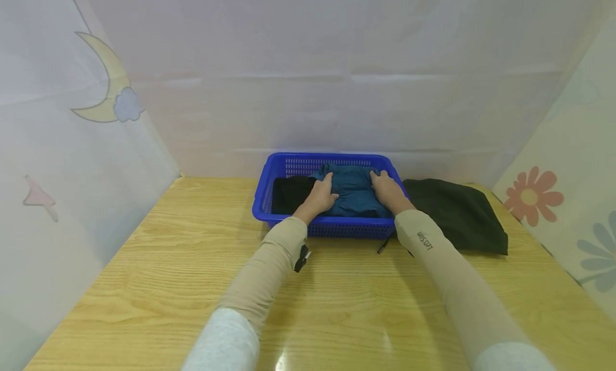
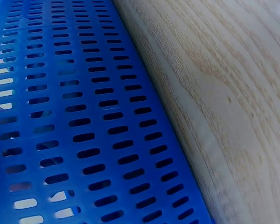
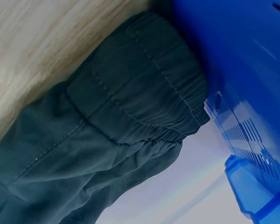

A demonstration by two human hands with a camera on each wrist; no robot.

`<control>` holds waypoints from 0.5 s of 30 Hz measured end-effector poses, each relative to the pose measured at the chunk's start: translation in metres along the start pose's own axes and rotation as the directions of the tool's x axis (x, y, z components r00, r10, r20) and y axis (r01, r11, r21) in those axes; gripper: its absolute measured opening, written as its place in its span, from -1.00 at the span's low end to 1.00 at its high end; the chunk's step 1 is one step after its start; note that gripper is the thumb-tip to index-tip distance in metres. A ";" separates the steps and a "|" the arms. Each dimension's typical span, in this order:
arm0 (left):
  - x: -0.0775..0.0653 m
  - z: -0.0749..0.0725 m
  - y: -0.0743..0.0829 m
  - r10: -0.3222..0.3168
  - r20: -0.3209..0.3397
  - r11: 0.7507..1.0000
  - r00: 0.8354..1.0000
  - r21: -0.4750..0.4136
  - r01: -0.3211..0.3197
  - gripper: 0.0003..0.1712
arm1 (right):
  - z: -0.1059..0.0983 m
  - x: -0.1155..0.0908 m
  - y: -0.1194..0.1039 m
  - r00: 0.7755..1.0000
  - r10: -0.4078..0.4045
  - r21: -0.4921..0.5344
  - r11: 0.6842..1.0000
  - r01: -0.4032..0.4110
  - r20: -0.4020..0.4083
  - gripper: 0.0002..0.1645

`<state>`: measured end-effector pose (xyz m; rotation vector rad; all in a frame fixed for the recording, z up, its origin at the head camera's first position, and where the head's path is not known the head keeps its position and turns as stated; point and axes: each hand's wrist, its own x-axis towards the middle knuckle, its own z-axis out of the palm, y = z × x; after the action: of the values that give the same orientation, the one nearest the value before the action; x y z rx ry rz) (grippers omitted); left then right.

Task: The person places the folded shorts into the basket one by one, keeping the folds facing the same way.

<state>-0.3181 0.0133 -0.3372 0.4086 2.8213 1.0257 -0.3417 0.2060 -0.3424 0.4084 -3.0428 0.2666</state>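
Observation:
A folded teal garment (image 1: 353, 186) lies in the right part of a blue plastic basket (image 1: 323, 220), beside folded black cloth (image 1: 291, 194). My left hand (image 1: 321, 196) rests at the teal garment's left side, thumb and forefinger spread over it. At its right side, my right hand (image 1: 389, 191) touches the cloth with its fingertips near the basket's right wall. Some fingers of both hands are hidden. The left wrist view shows the basket's slotted outer wall (image 2: 91, 112); neither wrist view shows a hand.
Right of the basket, a dark green garment (image 1: 457, 216) lies on the wooden table (image 1: 192, 264); its gathered elastic band (image 3: 154, 79) shows close up in the right wrist view. A drawstring end (image 1: 382, 247) lies before the basket. A pale sheet (image 1: 337, 93) hangs behind the table.

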 end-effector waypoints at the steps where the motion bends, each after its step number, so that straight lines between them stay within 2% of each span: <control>1: 0.000 0.000 0.000 0.000 0.001 1.000 1.000 0.009 0.000 -0.24 | 0.000 0.000 0.000 1.000 -0.001 -0.005 1.000 0.001 0.009 -0.43; 6: -0.001 -0.001 -0.002 -0.011 -0.020 0.996 1.000 0.094 0.013 -0.25 | -0.001 -0.001 -0.002 0.999 -0.016 -0.009 1.000 0.017 0.032 -0.44; 12: -0.001 -0.002 -0.002 -0.038 -0.030 0.986 0.999 0.158 0.043 -0.26 | 0.000 -0.002 -0.001 0.999 -0.043 -0.025 0.999 0.043 0.007 -0.78; 15: -0.001 -0.001 -0.003 -0.051 -0.035 0.982 0.998 0.182 0.056 -0.26 | 0.000 -0.001 0.000 0.999 -0.036 -0.024 0.999 0.036 0.009 -0.79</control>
<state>-0.3176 0.0098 -0.3384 0.3346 2.9471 0.7709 -0.3411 0.2060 -0.3428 0.4634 -3.0400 0.2268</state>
